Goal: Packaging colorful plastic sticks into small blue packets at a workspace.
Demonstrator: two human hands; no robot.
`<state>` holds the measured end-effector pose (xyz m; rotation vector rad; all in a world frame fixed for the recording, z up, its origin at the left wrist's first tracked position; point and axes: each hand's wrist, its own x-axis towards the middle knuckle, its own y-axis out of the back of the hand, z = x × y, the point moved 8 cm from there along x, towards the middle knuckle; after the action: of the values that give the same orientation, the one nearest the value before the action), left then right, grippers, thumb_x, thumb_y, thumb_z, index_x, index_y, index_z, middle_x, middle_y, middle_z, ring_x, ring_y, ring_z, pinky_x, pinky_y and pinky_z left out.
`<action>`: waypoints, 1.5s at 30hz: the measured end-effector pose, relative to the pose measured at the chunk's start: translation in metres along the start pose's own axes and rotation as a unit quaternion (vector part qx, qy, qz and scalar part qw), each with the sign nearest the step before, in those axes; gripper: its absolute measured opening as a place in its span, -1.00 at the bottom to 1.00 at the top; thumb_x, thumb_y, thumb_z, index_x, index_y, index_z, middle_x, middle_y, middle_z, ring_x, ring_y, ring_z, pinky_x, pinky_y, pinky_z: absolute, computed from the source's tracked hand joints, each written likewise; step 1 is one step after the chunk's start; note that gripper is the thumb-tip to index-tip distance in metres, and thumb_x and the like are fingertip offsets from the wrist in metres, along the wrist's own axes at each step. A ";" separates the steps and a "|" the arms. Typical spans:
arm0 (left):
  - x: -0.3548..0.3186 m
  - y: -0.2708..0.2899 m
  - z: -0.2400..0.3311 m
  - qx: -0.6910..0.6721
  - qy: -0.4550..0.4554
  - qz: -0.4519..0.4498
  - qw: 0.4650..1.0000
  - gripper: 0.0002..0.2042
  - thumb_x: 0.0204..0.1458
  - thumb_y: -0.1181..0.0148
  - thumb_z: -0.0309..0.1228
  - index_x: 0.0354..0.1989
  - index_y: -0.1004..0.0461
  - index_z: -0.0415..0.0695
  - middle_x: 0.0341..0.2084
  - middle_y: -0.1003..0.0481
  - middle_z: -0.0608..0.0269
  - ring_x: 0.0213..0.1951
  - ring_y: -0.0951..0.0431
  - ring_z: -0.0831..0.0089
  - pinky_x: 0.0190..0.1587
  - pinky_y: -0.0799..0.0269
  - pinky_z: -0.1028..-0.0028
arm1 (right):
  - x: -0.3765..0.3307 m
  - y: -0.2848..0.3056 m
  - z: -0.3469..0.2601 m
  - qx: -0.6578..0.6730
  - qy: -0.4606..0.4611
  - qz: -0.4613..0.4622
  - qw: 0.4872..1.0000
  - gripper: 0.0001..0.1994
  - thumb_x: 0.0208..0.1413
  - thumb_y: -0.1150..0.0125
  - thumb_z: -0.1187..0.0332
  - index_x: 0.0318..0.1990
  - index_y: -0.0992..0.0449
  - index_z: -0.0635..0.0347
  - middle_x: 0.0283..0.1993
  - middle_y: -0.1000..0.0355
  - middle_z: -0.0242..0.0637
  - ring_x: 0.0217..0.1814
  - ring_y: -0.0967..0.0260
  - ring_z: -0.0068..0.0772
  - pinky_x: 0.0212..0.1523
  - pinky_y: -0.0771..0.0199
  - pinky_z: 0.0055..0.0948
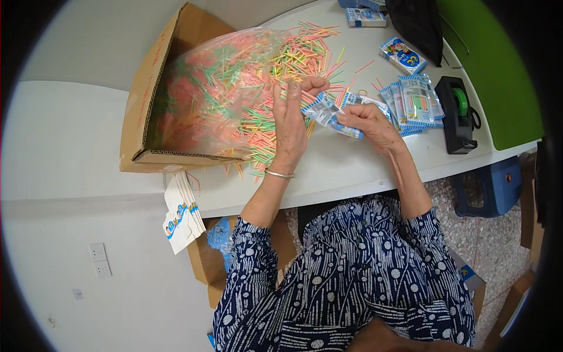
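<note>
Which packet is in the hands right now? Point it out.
The blue-and-white packet between the left hand and the right hand. The other packets lie stacked beside the tape dispenser, untouched.

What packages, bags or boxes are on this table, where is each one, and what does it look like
Small pouch: between both hands, flat, blue and white.
Stack of filled pouches: right of the right hand, clear fronts, blue-white edges.
Cardboard box: on its side at left, brown.
Clear bag: spilling from the box, full of coloured sticks, beside the left hand.
Small carton: far right, blue and white.
</note>
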<state>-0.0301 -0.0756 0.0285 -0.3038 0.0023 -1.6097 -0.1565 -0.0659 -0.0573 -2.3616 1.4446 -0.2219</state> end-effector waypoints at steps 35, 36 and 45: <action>-0.003 -0.026 -0.005 0.320 -0.008 -0.200 0.926 -0.63 -0.02 -0.26 -0.51 -0.01 -0.37 -0.24 -0.15 -0.48 0.21 -0.12 -0.49 0.51 -0.08 -0.43 0.51 | -0.013 0.000 0.001 -0.046 -0.024 -0.034 0.998 -0.74 0.07 -0.28 0.33 -0.17 -0.57 0.35 -0.33 -0.53 -0.42 -0.32 -0.39 -0.77 -0.32 -0.33 -0.72; -0.002 -0.026 -0.005 0.319 -0.008 -0.200 0.926 -0.63 -0.02 -0.26 -0.51 -0.01 -0.37 -0.24 -0.15 -0.48 0.21 -0.12 -0.49 0.51 -0.08 -0.43 0.51 | -0.015 -0.001 -0.001 -0.055 -0.028 -0.037 0.997 -0.74 0.06 -0.28 0.32 -0.18 -0.57 0.35 -0.34 -0.53 -0.42 -0.33 -0.38 -0.77 -0.34 -0.31 -0.72; -0.004 -0.040 -0.006 0.343 0.001 -0.276 0.898 -0.59 -0.03 -0.25 -0.51 0.03 -0.33 -0.19 -0.08 -0.44 0.21 -0.03 -0.47 0.37 0.02 -0.38 0.43 | -0.018 0.000 0.007 -0.081 -0.041 -0.065 0.994 -0.68 0.02 -0.32 0.21 -0.22 -0.61 0.33 -0.40 -0.52 -0.42 -0.40 -0.34 -0.77 -0.41 -0.26 -0.71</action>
<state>-0.0705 -0.0696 0.0291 0.2788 -0.6933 -2.0497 -0.1621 -0.0486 -0.0625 -2.5657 1.3154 -0.0409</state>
